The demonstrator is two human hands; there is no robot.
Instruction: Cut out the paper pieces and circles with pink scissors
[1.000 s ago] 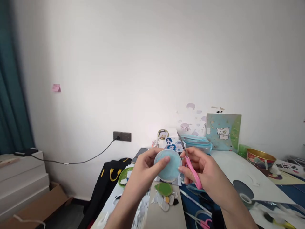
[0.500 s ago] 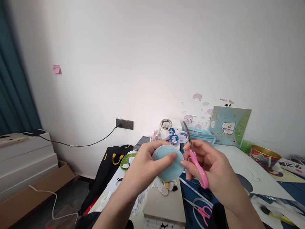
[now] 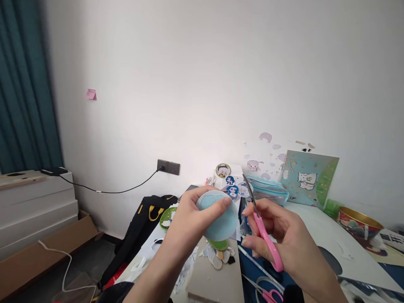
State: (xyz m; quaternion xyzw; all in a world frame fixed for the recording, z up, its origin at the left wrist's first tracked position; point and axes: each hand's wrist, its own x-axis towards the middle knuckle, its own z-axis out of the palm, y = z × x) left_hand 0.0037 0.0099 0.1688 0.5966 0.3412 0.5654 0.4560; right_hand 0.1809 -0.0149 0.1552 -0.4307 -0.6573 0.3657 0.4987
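Observation:
My left hand [image 3: 197,219] pinches a round, light-blue paper disc [image 3: 222,223] with a white edge, thumb on its face and fingers behind. Just right of the disc, apart from it, my right hand [image 3: 284,233] holds pink-handled scissors [image 3: 267,240], blades pointing up and slightly left. Below the disc, paper scraps [image 3: 217,260] and a green piece [image 3: 218,244] lie on a grey board [image 3: 214,282]. A second pair of pink scissors [image 3: 268,294] rests on the table at the bottom, partly cut off by the frame.
Round character stickers [image 3: 232,191] stand at the back, near a clear blue-edged pouch [image 3: 268,189]. A printed folder [image 3: 311,179] leans on the wall. At right are a white sheet [image 3: 309,223] and a gold-lined bowl [image 3: 360,223]. A black bag [image 3: 142,227] hangs at left.
The right hand and its scissors have moved slightly down and away from the disc, widening the gap. The left hand still holds the disc, now a little left. The camera view has shifted slightly.

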